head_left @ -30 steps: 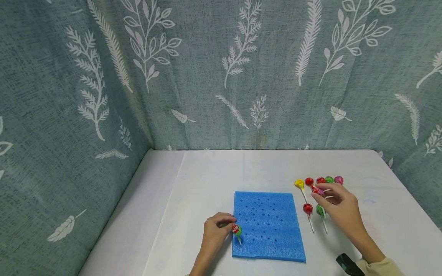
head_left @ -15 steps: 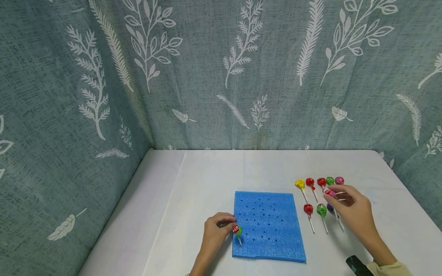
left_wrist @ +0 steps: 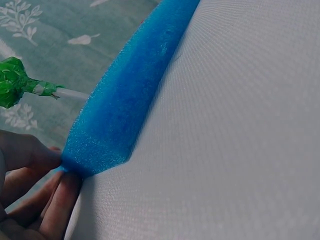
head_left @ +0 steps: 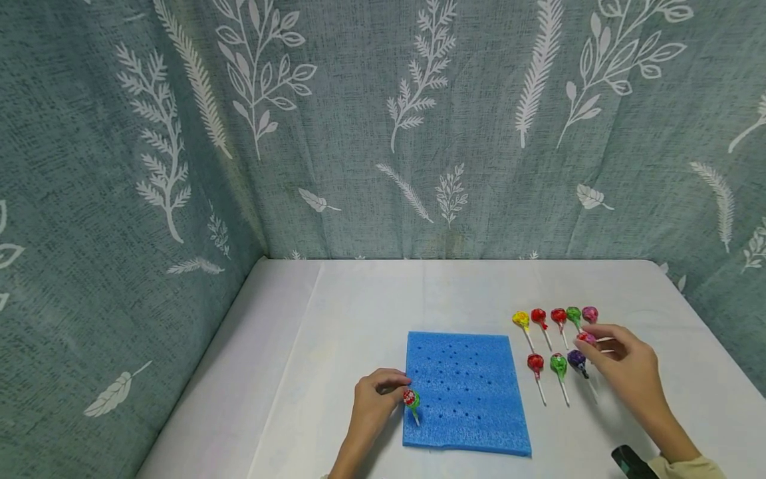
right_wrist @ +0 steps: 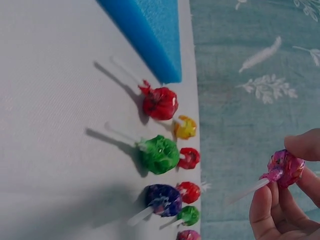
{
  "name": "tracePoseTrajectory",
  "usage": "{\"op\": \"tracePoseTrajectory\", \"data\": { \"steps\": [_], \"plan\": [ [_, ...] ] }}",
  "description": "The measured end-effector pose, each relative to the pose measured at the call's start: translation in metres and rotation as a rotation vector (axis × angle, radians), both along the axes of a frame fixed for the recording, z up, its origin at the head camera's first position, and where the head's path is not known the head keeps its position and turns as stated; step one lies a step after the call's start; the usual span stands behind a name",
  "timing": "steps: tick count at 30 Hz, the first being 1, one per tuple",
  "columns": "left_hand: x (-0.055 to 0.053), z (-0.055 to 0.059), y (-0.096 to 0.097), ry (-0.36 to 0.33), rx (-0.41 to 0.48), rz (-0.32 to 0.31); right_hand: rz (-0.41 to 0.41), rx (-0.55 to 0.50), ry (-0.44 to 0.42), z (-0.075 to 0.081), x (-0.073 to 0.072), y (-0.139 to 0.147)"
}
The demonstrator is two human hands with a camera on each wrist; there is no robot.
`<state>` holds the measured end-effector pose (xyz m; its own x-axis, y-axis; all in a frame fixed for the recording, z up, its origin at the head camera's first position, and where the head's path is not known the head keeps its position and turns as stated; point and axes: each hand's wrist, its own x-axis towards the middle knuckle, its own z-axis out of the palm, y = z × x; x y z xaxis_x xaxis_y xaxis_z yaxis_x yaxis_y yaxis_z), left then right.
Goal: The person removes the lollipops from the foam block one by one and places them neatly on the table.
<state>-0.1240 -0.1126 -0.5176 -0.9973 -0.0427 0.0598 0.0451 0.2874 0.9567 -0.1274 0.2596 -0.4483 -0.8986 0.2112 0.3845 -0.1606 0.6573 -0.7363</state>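
My left hand [head_left: 374,399] pinches the near-left edge of a blue foam block [head_left: 473,436] dotted with rows of small holes. Beside those fingers a red-and-green wrapped lollipop [head_left: 411,399] stands stick-down in the foam. In the left wrist view its green wrapper [left_wrist: 11,82] shows above the fingers. My right hand [head_left: 631,366] holds a pink lollipop [right_wrist: 287,169] by its wrapped head, the white stick pointing away from the fingers. Below that hand, a dark purple lollipop [head_left: 577,360] lies on the table.
Right of the foam, a red lollipop [head_left: 535,362] and a green lollipop [head_left: 558,364] lie in a near row. Behind them are a yellow lollipop [head_left: 521,319] and several others, red, green and pink. A leaf-patterned curtain [head_left: 359,133] hangs behind the white table [head_left: 335,313].
My right hand has moved right over the row of lollipops with the pink one, uncovering the green and purple lollipops in the near row. The left hand stays at the foam's edge.
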Motion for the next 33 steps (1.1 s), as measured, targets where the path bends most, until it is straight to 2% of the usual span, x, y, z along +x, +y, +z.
{"op": "tracePoseTrajectory", "data": {
  "steps": [13, 19, 22, 26, 30, 33],
  "plan": [
    [0.001, 0.0, 0.0, 0.045, 0.003, 0.001, -0.051, 0.005, -0.071, -0.013, -0.005, 0.015],
    [0.002, 0.0, 0.001, 0.082, 0.004, -0.003, -0.043, 0.017, -0.071, -0.026, -0.011, 0.026],
    [0.001, 0.0, 0.0, 0.06, 0.007, -0.003, -0.046, 0.01, -0.079, -0.034, -0.013, 0.032],
    [0.0, 0.0, 0.0, 0.018, 0.005, 0.0, -0.062, 0.0, -0.143, -0.038, -0.014, 0.034],
    [-0.001, -0.002, 0.0, 0.041, 0.003, -0.004, -0.069, 0.014, -0.235, -0.038, -0.013, 0.033],
    [-0.001, -0.002, 0.0, 0.05, 0.011, -0.009, -0.056, 0.037, -0.266, -0.038, -0.013, 0.033]
  ]
}}
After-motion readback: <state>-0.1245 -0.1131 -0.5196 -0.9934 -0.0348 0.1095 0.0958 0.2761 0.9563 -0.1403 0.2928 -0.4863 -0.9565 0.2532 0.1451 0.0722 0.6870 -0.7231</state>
